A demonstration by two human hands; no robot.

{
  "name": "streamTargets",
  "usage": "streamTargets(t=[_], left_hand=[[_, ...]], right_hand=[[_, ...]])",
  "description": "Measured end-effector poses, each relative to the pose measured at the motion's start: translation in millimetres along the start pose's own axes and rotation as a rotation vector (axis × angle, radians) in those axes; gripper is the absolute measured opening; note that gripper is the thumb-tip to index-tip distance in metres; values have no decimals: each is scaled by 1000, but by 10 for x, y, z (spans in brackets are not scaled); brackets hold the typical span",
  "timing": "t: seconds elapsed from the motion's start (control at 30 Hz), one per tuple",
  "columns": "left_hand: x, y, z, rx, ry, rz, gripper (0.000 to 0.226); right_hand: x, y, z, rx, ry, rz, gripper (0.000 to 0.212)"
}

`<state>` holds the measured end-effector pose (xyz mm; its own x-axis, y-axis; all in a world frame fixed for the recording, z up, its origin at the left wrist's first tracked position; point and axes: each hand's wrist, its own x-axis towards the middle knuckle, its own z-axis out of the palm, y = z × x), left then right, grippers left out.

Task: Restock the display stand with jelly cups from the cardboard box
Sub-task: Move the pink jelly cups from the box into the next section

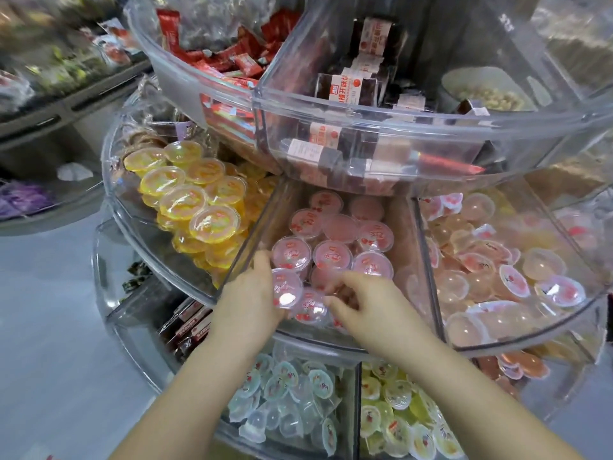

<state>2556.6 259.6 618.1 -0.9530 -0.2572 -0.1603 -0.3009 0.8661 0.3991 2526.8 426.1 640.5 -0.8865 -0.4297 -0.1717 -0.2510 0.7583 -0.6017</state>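
The left hand (252, 295) grips a pink jelly cup (286, 288); right hand's (368, 302) curled fingers touch cups at three o'clock, by the compartment's front wall (318, 336).

I have only one view, from the camera on the person's head. It looks forward and steeply down onto a clear tiered display stand (185, 287), very near, so the stand fills most of the frame. The wide lens bends the tier rims into strong curves. Both forearms enter from the bottom edge toward the centre. In the upper left of the frame other shelves (49, 78) appear blurred, and floor (43, 327) shows at lower left.
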Motion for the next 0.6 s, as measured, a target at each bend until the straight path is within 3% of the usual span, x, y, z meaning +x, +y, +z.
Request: streamTargets(t=[0.1, 0.17, 0.3, 0.4, 0.6], left_hand=[[-37, -4, -61, -71, -67, -59, 79], [-96, -28, -95, -69, -12, -41, 70], [-165, -81, -137, -195, 77, -7, 54], [-152, -87, -142, -157, 103, 48, 48], [-151, -163, -70, -12, 102, 127, 42]], right_hand=[[188, -64, 204, 82, -196, 19, 29], [288, -73, 286, 169, -241, 64, 21], [396, -90, 368, 397, -188, 146, 13], [414, -100, 435, 423, -119, 130, 10], [410, -152, 480, 746, -109, 204, 15]])
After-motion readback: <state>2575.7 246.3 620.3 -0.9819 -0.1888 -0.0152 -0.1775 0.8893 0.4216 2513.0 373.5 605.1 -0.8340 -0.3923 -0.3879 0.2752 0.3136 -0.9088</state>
